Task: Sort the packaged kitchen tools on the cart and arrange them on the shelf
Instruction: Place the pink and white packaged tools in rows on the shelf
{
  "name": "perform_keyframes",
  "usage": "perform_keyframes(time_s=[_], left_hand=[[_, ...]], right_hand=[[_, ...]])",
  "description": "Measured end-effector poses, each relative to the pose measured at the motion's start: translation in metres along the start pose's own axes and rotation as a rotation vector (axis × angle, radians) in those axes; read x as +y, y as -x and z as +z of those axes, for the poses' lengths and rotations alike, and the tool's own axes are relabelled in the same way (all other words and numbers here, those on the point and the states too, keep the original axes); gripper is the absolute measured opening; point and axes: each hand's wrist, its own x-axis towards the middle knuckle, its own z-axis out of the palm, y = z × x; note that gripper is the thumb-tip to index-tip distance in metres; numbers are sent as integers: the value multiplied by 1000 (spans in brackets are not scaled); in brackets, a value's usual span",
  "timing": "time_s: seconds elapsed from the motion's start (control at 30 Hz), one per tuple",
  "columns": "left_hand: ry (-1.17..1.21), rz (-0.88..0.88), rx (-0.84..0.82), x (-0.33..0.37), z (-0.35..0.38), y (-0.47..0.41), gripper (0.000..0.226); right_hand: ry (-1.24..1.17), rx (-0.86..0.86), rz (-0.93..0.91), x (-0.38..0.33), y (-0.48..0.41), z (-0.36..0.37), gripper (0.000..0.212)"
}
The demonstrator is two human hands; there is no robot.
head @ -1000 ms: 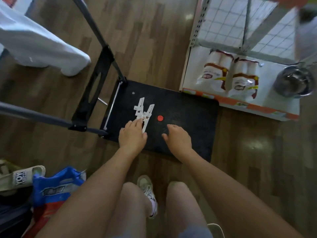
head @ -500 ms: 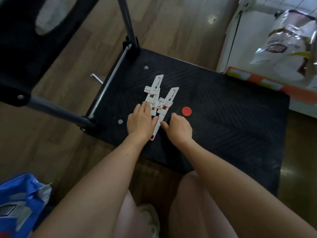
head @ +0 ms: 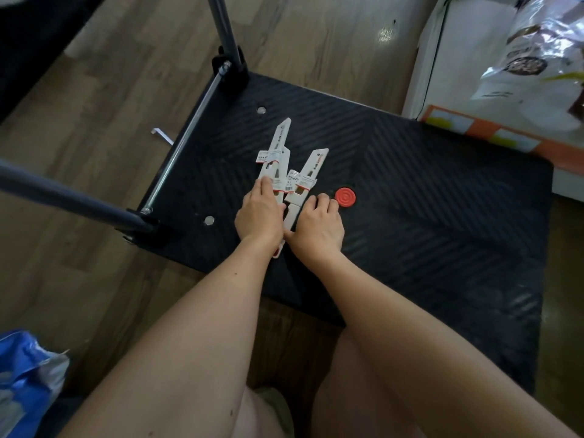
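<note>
sorting looks barely begun: the packaged tools [head: 284,175], slim white card-backed packs, all lie on the black deck of the cart [head: 426,200], fanned out in a loose v near its left end, and none that can be seen has reached the shelf [head: 467,58] at the upper right. the left pack [head: 278,147] points away from the person, the right pack [head: 311,167] leans off to the right, and their lower ends overlap between the wrists; a further pack may sit under them, but that is hard to tell. the left hand [head: 260,216] rests on the left pack with its fingers laid fairly flat, pressing rather than gripping. the right hand [head: 317,227] has bent fingers over the edge of the right pack and its thumb against the lower end, seemingly pinching it. a red disc [head: 345,196] sits on the deck just beside the right hand. the shelf's bottom board holds only shiny bags [head: 537,52]. gathering, carrying and arranging all remain, by my judgement.
</note>
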Motion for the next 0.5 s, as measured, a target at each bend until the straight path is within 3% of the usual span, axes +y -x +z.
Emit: perform_keyframes(time_s=[0.1,0.27,0.5], left_hand=[[-10,2,-6,-5,-4,-1,58],[-32,3,-8,-8,-8,0,53],[160,-96,28,-11,-11,0,40]], right_hand=[[-11,-12,-10,1,-1,-5,75],[-65,-43,16,6,-2,-17,61],[-358,-59,237,14,-5,-20,41]])
